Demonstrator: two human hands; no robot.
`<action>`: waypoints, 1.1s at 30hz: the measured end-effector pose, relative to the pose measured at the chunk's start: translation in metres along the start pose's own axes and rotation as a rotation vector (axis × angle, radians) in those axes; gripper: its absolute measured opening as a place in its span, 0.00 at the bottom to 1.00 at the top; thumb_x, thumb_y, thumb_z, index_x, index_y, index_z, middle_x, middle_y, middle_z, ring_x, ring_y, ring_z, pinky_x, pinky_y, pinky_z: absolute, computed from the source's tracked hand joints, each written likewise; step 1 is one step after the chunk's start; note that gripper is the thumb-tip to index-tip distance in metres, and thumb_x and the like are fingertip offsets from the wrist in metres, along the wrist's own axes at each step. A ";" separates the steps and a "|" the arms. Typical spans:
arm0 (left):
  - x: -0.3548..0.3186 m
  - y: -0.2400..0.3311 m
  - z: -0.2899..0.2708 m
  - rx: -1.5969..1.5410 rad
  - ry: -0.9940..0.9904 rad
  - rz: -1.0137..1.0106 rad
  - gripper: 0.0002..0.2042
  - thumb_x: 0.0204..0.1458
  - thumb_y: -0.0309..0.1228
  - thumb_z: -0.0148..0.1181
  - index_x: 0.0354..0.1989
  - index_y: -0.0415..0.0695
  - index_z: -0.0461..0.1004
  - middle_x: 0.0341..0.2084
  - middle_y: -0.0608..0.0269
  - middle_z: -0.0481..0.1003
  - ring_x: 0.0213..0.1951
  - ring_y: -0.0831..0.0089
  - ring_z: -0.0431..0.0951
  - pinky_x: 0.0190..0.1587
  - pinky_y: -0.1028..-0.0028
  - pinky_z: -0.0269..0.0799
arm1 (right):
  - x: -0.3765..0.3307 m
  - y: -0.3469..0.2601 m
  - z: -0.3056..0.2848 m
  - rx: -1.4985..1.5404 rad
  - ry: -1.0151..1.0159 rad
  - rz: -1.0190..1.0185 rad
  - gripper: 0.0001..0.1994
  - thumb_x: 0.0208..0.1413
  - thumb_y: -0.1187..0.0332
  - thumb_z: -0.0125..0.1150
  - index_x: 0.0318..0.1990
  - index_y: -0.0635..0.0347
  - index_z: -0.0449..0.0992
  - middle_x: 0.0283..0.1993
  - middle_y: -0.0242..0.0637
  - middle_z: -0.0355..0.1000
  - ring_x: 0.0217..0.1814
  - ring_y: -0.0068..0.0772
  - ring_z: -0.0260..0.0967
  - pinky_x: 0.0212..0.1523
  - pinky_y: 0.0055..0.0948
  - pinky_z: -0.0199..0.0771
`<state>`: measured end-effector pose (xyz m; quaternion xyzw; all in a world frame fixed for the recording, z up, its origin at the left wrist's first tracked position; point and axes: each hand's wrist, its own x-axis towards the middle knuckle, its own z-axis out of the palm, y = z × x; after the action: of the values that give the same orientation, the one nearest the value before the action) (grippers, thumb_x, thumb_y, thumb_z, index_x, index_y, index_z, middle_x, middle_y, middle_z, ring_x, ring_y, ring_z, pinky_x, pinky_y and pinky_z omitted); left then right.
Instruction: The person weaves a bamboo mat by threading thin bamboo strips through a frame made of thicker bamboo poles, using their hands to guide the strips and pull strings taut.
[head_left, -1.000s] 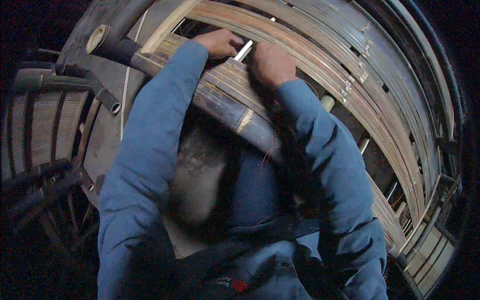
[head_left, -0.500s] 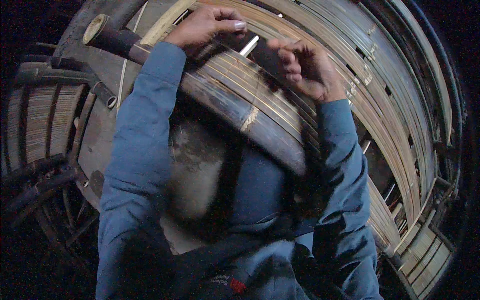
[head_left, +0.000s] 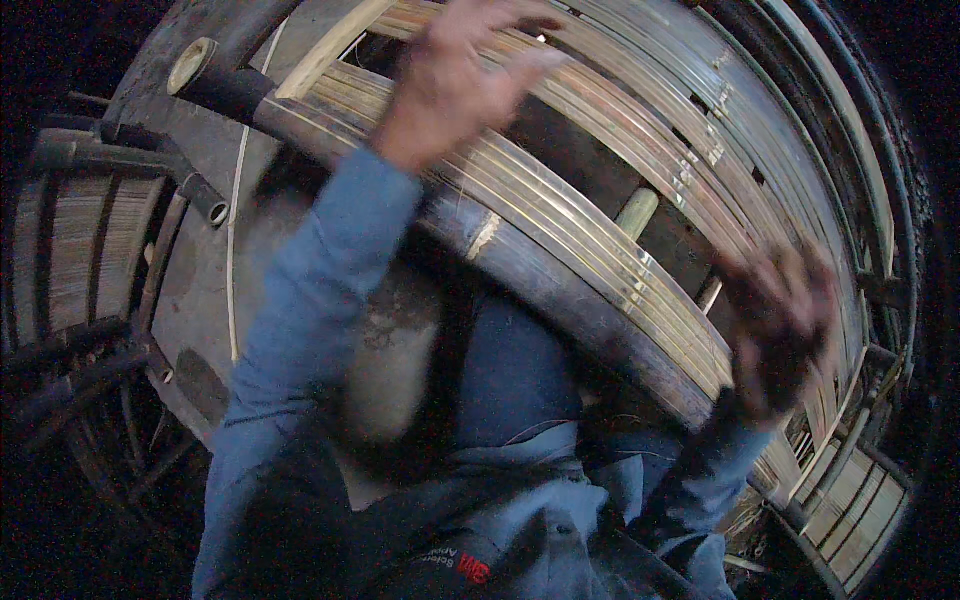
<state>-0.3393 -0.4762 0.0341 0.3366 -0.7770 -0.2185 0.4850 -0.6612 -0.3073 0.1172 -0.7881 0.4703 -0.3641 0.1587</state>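
Note:
My left hand (head_left: 450, 85) is over the far left part of a slatted bamboo bench (head_left: 560, 195). Its thumb and fingers stand apart, slightly blurred, with nothing visible between them. My right hand (head_left: 780, 325) is at the bench's right part, so smeared by motion that its fingers and anything in them cannot be made out. Along the near edge runs a thick dark bamboo pole (head_left: 570, 290), with a pale binding (head_left: 483, 235) around it. Split bamboo strips lie lengthwise beside the pole. A dark gap separates them from the farther slats (head_left: 640, 125).
A cut bamboo pole end (head_left: 192, 66) sticks out at the upper left. A thin pale strip (head_left: 238, 240) crosses the grey floor (head_left: 190, 290). Slatted bamboo panels stand at the left (head_left: 85, 240) and lower right (head_left: 850, 525). A short round crosspiece (head_left: 637, 212) shows in the gap.
My hands have moved apart: the left a little right over the slats, the right far to the right and nearer me. More of the strips and the gap now shows between them.

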 end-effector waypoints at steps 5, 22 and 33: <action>-0.084 0.094 0.041 -0.090 -0.341 0.134 0.19 0.54 0.34 0.65 0.54 0.43 0.78 0.46 0.51 0.79 0.51 0.53 0.78 0.60 0.56 0.69 | -0.054 -0.055 -0.076 -2.645 -0.612 -0.405 0.15 0.72 0.63 0.35 0.51 0.65 0.65 0.35 0.39 0.67 0.32 0.33 0.73 0.32 0.38 0.77; -0.167 0.193 -0.208 -0.364 -0.291 -0.675 0.17 0.58 0.43 0.60 0.25 0.42 0.73 0.23 0.59 0.77 0.22 0.73 0.72 0.30 0.68 0.71 | -0.035 -0.016 0.052 -3.775 -0.782 -1.017 0.11 0.74 0.63 0.39 0.48 0.59 0.67 0.24 0.27 0.61 0.29 0.30 0.63 0.55 0.45 0.70; -0.446 0.182 -0.174 -0.339 0.196 -1.661 0.18 0.61 0.42 0.58 0.49 0.38 0.76 0.22 0.67 0.73 0.25 0.75 0.73 0.30 0.75 0.71 | -0.065 -0.046 0.089 -3.810 0.067 -2.504 0.13 0.68 0.64 0.54 0.40 0.68 0.76 0.17 0.24 0.57 0.17 0.16 0.54 0.26 0.27 0.75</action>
<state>-0.1041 -0.0272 -0.0398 0.7374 -0.1893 -0.5866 0.2763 -0.5872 -0.2365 0.0556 -0.2206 0.4019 -0.4604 0.7601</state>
